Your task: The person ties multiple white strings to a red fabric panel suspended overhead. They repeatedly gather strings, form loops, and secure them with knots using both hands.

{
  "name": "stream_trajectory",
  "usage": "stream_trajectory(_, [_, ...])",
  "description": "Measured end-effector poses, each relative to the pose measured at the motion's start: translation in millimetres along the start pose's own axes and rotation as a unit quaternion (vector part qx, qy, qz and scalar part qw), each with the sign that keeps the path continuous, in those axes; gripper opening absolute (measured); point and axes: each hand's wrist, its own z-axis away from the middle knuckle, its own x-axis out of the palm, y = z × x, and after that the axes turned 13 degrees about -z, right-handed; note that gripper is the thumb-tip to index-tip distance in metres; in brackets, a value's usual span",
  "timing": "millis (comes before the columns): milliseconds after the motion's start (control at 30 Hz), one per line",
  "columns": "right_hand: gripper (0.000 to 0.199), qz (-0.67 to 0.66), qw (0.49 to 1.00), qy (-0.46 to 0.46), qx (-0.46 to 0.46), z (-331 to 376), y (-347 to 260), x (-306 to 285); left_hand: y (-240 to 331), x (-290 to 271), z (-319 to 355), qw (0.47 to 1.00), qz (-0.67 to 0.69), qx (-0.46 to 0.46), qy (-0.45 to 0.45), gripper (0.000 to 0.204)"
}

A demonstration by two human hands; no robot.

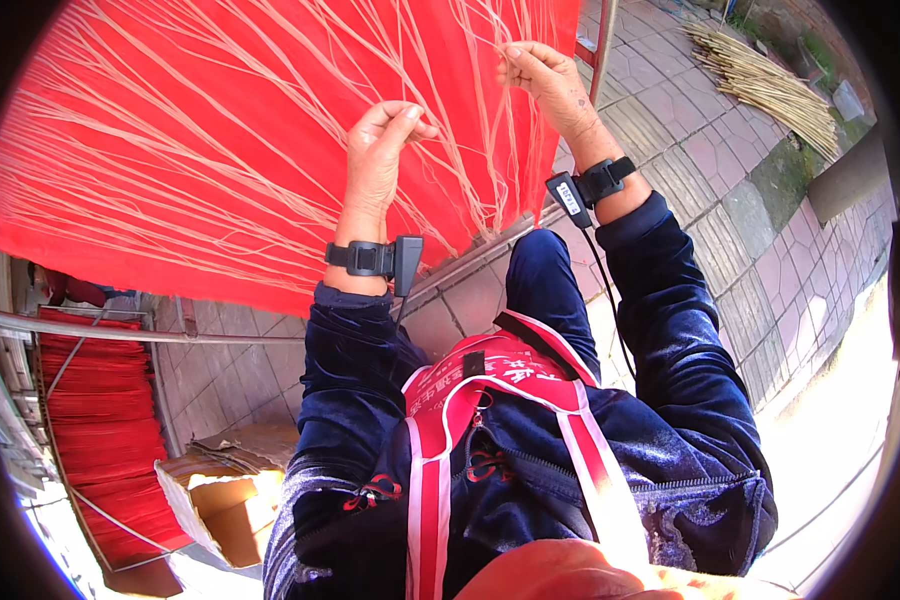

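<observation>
Big red sheet (170,150) slanted on metal rack (120,328), filling upper left, crossed by many pale thin strands (270,80). Strands probably light, limp, easily tangled or snapped; best pinched singly near hands, not grabbed in bunches. Left hand (378,160) raised against sheet, thumb and fingertips pressed together, apparently nipping a strand. Right hand (545,80) higher at sheet's right edge, fingers curled closed among strands. Cardboard box (225,495) lower left, stick bundle (760,85) upper right.

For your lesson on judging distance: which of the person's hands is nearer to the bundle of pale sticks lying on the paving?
Right. The right hand is raised among the pale strands, toward the stick bundle at upper right. The left hand is farther left and lower.
</observation>
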Motion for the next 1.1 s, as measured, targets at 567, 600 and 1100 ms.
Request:
stream_trajectory(567, [0.024,-0.002,1.000,-0.025,0.018,63,17,70,18,47,9,0.995,-0.074,-0.031,0.060,0.014])
stream_trajectory(600, [0.024,0.003,1.000,-0.022,0.016,63,16,70,17,48,8,0.995,-0.070,-0.032,0.061,0.013])
stream_trajectory(1100, [0.023,0.028,0.994,0.105,-0.028,72,7,25,11,-1,27,0.998,0.045,0.044,0.005,0.010])
